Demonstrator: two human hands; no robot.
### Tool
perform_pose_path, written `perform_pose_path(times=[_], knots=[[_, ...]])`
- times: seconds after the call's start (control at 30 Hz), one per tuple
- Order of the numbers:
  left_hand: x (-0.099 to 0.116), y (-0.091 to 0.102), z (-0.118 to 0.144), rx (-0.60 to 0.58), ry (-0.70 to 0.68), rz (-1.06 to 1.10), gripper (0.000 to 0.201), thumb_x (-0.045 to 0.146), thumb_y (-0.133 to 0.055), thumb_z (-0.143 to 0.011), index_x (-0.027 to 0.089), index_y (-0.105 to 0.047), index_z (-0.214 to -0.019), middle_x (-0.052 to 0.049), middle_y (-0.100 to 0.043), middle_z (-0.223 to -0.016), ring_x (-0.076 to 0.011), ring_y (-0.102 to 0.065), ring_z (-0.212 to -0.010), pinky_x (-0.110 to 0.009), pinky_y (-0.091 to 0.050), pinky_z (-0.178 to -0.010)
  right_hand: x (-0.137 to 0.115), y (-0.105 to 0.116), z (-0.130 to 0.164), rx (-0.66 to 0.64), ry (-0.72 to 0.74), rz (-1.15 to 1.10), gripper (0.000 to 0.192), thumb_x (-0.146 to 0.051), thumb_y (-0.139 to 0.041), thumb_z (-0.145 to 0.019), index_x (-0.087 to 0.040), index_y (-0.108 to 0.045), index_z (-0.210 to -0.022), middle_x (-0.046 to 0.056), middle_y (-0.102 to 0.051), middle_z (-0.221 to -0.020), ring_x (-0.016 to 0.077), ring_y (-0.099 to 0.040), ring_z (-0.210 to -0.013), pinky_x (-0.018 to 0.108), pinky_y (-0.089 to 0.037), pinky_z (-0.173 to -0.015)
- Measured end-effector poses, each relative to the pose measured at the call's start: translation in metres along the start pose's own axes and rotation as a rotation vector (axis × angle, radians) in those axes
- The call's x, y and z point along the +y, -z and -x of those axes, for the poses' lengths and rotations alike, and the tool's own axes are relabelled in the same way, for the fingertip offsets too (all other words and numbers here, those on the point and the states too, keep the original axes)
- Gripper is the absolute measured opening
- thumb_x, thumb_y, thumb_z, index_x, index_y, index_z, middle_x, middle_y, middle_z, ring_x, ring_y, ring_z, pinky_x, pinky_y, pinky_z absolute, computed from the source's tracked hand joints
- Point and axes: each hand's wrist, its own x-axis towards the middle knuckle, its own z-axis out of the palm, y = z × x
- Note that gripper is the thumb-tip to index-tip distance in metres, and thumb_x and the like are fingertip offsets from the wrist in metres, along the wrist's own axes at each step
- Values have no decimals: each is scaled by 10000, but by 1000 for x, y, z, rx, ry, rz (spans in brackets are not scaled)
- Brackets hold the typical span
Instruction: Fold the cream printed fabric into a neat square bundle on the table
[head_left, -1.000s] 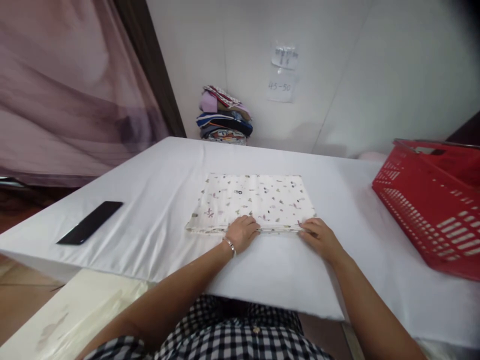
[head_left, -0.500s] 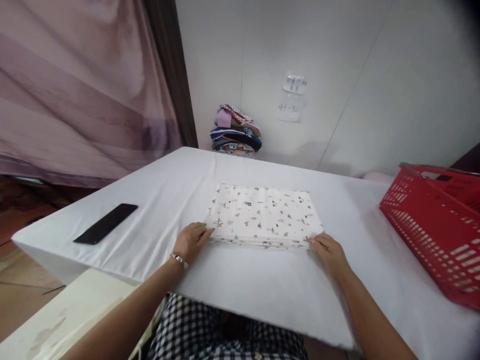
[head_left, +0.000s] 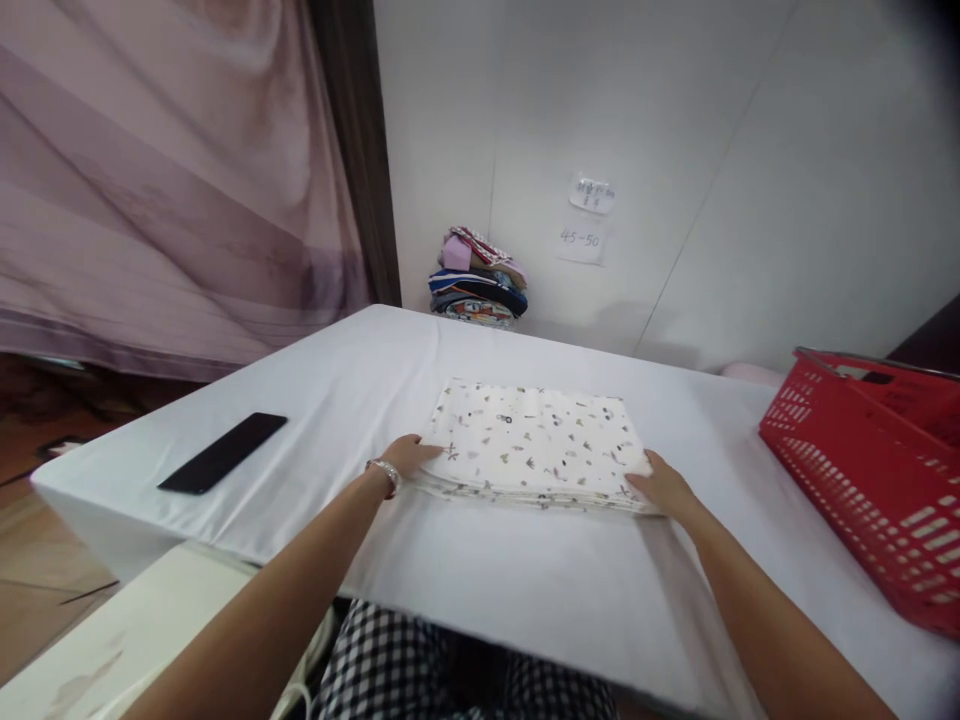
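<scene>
A folded white cloth (head_left: 536, 435) with small printed animals and plants lies in layers on the table, its folded front edge facing me. My left hand (head_left: 407, 458), with a bracelet at the wrist, grips the cloth's left side near the front corner, thumb on top and fingers hidden at the side. At the right front corner my right hand (head_left: 664, 485) holds the cloth the same way, its thumb on the printed surface. The front edge bows slightly between the two hands.
A white-covered table (head_left: 517, 570) lies before me. On it are a black phone-like slab (head_left: 223, 453) at left and a red plastic basket (head_left: 862, 480) at right. A stack of folded fabrics (head_left: 478, 280) stands beyond the far edge, by the wall with paper notes (head_left: 581, 240).
Both hands have shifted from the front corners further along the cloth's sides and now grasp it with thumbs on top. The front layers bow more. The view has tilted slightly.
</scene>
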Motion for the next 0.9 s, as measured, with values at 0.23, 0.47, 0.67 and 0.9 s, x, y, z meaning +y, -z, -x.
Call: perform_pose_path(times=[0.23,0.47,0.67,0.9], knots=[[-13,8,5,-25,39,-18,461,374,-607,-720,172,-542,-1129,-79,-648,-1061,-205,-608,-954,-249,-446,-752,14,-11,45,49,3,-13,702,-446,-541,-733,-163,-361,-1350,117,-563,-1209,268,-566,-1045,362,-452,-857],[-28,25,0,-313,99,111,515,415,-567,-743,139,-501,-1173,-66,-661,-838,-165,-618,-633,-233,-451,-547,-10,-26,107,440,569,152,520,-427,-414,-848,-202,-386,-1316,113,-428,-1353,288,-378,-1248,463,-331,-1006],[-30,26,4,-317,22,100,382,349,-610,-687,152,-595,-1014,-41,-654,-794,-125,-567,-535,-201,-433,-463,8,-66,158,467,512,154,587,-472,-362,-853,-228,-285,-1382,83,-311,-1443,315,-274,-1317,519,-260,-1042],[-38,18,-5,-360,1,154,421,374,-619,-677,180,-577,-1049,-37,-668,-809,-102,-543,-445,-208,-442,-435,39,-73,157,427,215,43,692,-567,-344,-823,-130,-337,-1360,154,-421,-1360,335,-373,-1258,492,-345,-1017]])
